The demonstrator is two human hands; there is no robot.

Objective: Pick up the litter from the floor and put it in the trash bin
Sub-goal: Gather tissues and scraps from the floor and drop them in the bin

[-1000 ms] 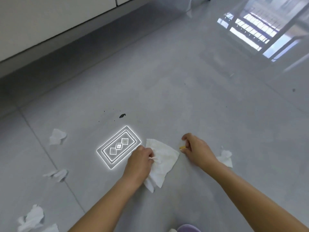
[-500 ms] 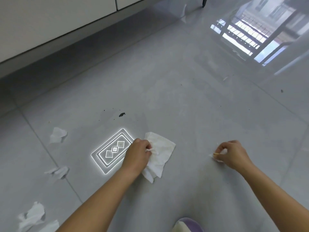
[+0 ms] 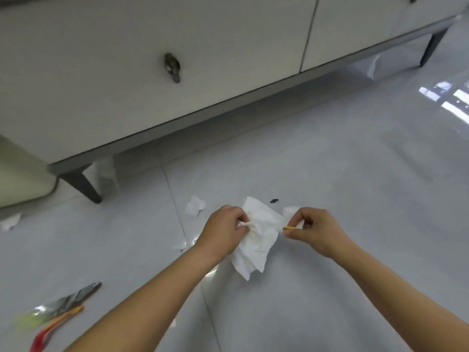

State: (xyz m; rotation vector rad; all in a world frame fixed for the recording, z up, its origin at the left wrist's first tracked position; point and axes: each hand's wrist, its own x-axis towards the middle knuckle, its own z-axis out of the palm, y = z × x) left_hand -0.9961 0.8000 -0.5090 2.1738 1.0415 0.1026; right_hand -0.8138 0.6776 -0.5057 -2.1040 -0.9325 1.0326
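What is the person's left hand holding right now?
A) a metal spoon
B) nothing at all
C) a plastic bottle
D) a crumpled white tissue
D: the left hand is closed on a crumpled white tissue that hangs below it, lifted off the floor, while the right hand pinches a small scrap beside it.

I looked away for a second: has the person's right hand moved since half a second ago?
Yes. The right hand has come in leftward and now pinches beside the white tissue held by the left hand, just below the dark floor speck.
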